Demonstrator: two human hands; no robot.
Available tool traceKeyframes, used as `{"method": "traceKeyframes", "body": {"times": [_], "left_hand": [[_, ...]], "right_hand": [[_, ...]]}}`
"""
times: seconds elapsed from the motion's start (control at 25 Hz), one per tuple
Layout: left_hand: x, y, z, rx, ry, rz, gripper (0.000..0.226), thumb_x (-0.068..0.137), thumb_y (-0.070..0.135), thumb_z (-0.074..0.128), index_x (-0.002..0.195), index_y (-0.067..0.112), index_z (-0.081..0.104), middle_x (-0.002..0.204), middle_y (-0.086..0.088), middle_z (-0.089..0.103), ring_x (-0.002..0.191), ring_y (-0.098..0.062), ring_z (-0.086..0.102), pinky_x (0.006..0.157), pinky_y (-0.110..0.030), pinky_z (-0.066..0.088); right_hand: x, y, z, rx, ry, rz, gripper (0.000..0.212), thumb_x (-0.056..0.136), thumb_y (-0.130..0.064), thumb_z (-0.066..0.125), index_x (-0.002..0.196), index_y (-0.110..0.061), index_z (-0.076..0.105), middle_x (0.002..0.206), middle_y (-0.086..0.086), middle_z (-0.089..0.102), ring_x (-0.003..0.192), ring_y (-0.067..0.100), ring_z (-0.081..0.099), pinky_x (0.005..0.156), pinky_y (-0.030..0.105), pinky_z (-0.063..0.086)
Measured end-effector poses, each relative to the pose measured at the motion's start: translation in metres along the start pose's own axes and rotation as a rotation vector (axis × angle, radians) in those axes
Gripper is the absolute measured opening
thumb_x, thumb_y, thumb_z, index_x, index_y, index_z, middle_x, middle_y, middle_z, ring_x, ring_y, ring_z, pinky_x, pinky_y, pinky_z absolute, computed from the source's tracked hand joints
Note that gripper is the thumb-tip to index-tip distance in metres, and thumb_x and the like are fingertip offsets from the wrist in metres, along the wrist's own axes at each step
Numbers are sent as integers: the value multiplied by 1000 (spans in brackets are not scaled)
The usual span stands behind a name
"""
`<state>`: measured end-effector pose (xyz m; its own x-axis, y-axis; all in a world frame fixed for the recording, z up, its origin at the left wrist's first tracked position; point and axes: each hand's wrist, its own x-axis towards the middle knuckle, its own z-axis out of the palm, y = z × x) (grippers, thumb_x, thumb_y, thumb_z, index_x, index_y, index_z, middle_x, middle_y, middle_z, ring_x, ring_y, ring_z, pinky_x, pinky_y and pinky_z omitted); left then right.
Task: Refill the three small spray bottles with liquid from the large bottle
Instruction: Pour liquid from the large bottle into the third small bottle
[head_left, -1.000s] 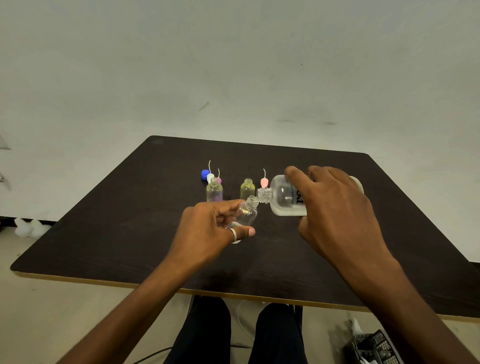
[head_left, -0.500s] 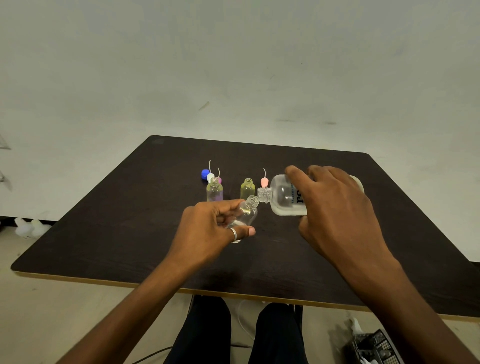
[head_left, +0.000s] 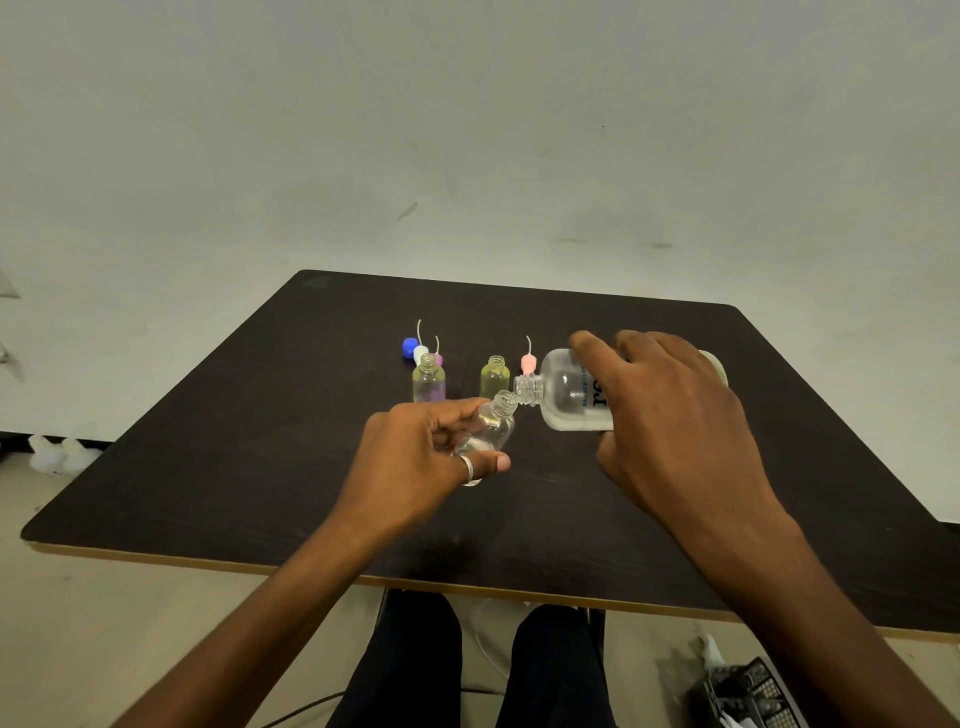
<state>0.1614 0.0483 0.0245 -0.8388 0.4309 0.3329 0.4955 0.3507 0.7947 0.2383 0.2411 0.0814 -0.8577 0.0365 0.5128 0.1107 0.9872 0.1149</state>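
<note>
My left hand (head_left: 423, 457) grips a small clear spray bottle (head_left: 492, 423), tilted with its open neck up and to the right. My right hand (head_left: 670, 415) holds the large clear bottle (head_left: 566, 389) on its side, its threaded mouth right by the small bottle's neck. Some liquid lies in the large bottle's lower side. Two more small open bottles stand behind: a clear one with a purple tint (head_left: 428, 378) and a yellowish one (head_left: 494, 376).
On the dark table (head_left: 260, 441) behind the bottles lie spray tops with thin tubes: a white and purple pair (head_left: 423, 353), a pink one (head_left: 528, 362), plus a blue cap (head_left: 410, 346). A black basket (head_left: 748, 693) sits on the floor at lower right.
</note>
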Motion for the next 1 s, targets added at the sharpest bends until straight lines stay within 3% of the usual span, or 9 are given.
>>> {"method": "traceKeyframes", "body": {"times": [1.0], "left_hand": [[1,-3,2,1,-6,-22,54,69,29,84,117,41,61,96,27,67,90,16,63,76,1,43]], "right_hand": [[1,0,2,-12,-36,-3,73,65,-20,83,131,-23,50,110,9,64,107,31,58,85,44,51]]}}
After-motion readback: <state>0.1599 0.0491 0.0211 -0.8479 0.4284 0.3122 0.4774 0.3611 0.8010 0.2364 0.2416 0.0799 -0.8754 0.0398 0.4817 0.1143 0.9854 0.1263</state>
